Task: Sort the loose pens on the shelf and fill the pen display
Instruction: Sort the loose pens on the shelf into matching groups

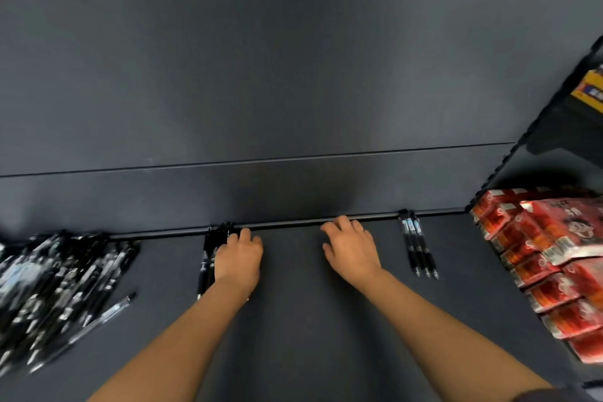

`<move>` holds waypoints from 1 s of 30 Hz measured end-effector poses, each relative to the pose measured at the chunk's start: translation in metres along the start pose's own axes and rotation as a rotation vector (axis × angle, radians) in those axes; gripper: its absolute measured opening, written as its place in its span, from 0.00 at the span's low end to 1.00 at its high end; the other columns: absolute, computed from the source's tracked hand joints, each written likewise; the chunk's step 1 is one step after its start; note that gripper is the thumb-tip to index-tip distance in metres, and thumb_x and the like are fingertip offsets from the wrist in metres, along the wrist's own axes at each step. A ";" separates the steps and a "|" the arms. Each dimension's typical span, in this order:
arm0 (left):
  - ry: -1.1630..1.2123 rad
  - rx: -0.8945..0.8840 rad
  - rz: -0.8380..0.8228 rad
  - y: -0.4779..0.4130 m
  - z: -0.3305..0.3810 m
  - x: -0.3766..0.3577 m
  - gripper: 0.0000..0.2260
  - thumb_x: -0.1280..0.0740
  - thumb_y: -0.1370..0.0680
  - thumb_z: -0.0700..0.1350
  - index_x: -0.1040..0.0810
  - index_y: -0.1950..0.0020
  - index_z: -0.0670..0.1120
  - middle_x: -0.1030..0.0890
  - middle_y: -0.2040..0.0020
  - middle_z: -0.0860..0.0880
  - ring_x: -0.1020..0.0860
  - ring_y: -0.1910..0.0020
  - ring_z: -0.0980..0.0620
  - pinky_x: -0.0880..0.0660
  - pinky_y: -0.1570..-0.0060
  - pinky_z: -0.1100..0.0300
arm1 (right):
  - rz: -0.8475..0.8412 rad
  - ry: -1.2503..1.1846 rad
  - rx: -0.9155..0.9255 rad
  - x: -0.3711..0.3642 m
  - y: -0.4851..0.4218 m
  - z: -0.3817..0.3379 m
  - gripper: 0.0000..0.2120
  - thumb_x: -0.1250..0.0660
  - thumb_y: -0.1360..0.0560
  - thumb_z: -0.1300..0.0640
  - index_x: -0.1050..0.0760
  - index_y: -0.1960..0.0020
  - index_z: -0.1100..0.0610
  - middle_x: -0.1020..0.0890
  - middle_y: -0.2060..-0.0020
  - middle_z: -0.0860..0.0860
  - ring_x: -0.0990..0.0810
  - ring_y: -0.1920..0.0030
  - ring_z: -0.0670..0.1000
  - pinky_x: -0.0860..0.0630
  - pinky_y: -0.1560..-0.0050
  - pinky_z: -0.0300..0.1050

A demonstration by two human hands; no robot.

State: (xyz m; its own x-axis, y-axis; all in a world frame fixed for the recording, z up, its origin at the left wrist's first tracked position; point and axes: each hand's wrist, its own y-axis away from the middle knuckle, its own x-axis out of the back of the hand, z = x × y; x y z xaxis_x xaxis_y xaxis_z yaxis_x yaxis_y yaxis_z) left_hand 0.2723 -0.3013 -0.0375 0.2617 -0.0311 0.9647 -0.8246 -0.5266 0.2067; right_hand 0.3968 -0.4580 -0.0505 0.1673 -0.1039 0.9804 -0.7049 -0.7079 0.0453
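A heap of loose black pens (55, 290) lies at the left of the dark shelf (293, 320). A small row of black pens (207, 264) lies against the back rail, and my left hand (238, 258) rests flat over its right side, fingers reaching the rail. Three black pens with pale labels (419, 246) lie side by side at the right, tips toward me. My right hand (350, 246) lies palm down on the bare shelf between the two groups, fingers relaxed at the rail, holding nothing.
Red snack packets (551, 258) are stacked at the shelf's right end. A yellow and blue box (589, 88) sits on a higher shelf at the far right. A dark back panel (261, 75) rises behind the rail.
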 end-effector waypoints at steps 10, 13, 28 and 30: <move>0.086 -0.043 0.105 0.010 -0.029 -0.008 0.13 0.43 0.22 0.40 0.29 0.37 0.45 0.29 0.39 0.46 0.31 0.40 0.45 0.33 0.46 0.55 | -0.034 -0.021 0.121 0.001 -0.008 -0.048 0.18 0.43 0.20 0.52 0.33 0.31 0.52 0.31 0.36 0.52 0.31 0.37 0.56 0.31 0.38 0.50; 0.098 -0.056 0.156 0.015 -0.048 -0.005 0.13 0.43 0.22 0.42 0.29 0.37 0.47 0.28 0.39 0.48 0.31 0.39 0.46 0.34 0.43 0.55 | -0.016 0.007 0.151 0.003 -0.011 -0.069 0.18 0.43 0.20 0.52 0.33 0.31 0.52 0.30 0.37 0.52 0.30 0.37 0.56 0.31 0.39 0.50; 0.160 -0.057 0.276 0.063 -0.248 -0.018 0.06 0.31 0.28 0.46 0.22 0.53 0.47 0.19 0.56 0.48 0.21 0.52 0.44 0.26 0.57 0.52 | -0.019 -0.037 0.253 -0.019 -0.029 -0.281 0.13 0.42 0.21 0.51 0.27 0.39 0.53 0.23 0.42 0.51 0.26 0.40 0.55 0.30 0.43 0.50; 0.182 -0.040 0.242 0.070 -0.273 -0.027 0.06 0.36 0.25 0.45 0.23 0.49 0.47 0.20 0.52 0.48 0.23 0.48 0.45 0.28 0.51 0.52 | -0.050 -0.060 0.242 -0.025 -0.030 -0.303 0.12 0.42 0.21 0.51 0.27 0.40 0.52 0.23 0.43 0.51 0.24 0.41 0.55 0.30 0.43 0.49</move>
State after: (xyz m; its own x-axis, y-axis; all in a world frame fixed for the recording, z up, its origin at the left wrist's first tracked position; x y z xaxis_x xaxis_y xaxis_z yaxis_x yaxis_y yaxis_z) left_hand 0.0709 -0.1058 -0.0041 -0.0361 0.0035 0.9993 -0.8720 -0.4886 -0.0298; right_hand 0.2047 -0.2228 -0.0183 0.2436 -0.1014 0.9646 -0.5102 -0.8592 0.0386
